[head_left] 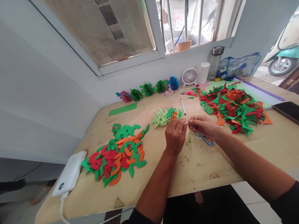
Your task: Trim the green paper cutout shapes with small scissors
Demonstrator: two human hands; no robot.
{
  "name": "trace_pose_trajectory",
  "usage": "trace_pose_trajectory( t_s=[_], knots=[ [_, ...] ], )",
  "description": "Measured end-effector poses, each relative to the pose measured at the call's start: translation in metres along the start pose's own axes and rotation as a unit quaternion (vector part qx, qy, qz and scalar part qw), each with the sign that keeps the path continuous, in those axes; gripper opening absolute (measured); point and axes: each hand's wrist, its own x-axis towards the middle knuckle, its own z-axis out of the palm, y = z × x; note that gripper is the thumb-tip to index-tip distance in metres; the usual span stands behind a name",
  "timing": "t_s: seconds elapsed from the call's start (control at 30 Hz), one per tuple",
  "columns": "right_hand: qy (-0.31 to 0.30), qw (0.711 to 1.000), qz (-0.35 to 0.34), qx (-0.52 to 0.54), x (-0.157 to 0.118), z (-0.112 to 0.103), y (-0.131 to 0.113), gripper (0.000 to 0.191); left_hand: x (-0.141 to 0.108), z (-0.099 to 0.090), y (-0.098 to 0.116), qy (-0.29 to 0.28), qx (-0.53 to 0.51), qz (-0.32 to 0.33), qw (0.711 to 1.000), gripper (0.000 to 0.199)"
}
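My left hand [176, 137] and my right hand [203, 126] meet at the fingertips over the middle of the table. Both pinch at a small pale thing too tiny to make out. Under my right hand is a blue-handled tool [206, 140], partly hidden; I cannot tell whether it is held or lying there. A pale green paper strip [190, 140] is below the fingertips. Just beyond my left hand lie light green paper cutouts [160, 118], with green and orange ones beside them. A white pen [182, 107] rests past the fingers.
Green, red and orange cutouts [119, 155] spread at left, near a white power bank [70, 174] with a cable. Paper scraps [235, 105] are heaped at right beside a phone [288, 110]. Along the wall stand folded paper figures [147, 89], a fan [189, 76] and a bottle [215, 63].
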Motion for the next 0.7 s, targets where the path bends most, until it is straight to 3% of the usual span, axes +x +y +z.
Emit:
trace_pose_trajectory(
  t_s=[0.2, 0.37, 0.43, 0.57, 0.7],
  knots=[
    [0.008, 1.000, 0.011, -0.004, -0.0010, 0.0013, -0.0027, 0.021, -0.0001, 0.0004, -0.0007, 0.012, 0.025, 0.012, 1.000, 0.025],
    [0.032, 0.999, -0.027, 0.015, 0.0010, -0.0005, -0.0010, 0.018, -0.0005, 0.0017, -0.0031, -0.033, -0.098, -0.100, 0.990, 0.036],
    [0.045, 0.997, -0.060, -0.003, 0.0024, -0.0015, 0.0009, 0.017, -0.0006, 0.0032, -0.0051, -0.043, -0.191, -0.164, 0.967, 0.038],
    [0.056, 0.990, -0.084, -0.098, 0.0035, -0.0017, 0.0043, 0.017, -0.0003, 0.0061, -0.0074, -0.059, -0.350, -0.276, 0.893, 0.040],
    [0.045, 0.982, -0.110, -0.149, 0.0012, 0.0016, 0.0032, 0.020, 0.0005, 0.0076, -0.0058, -0.068, -0.418, -0.309, 0.852, 0.042]
  ],
)
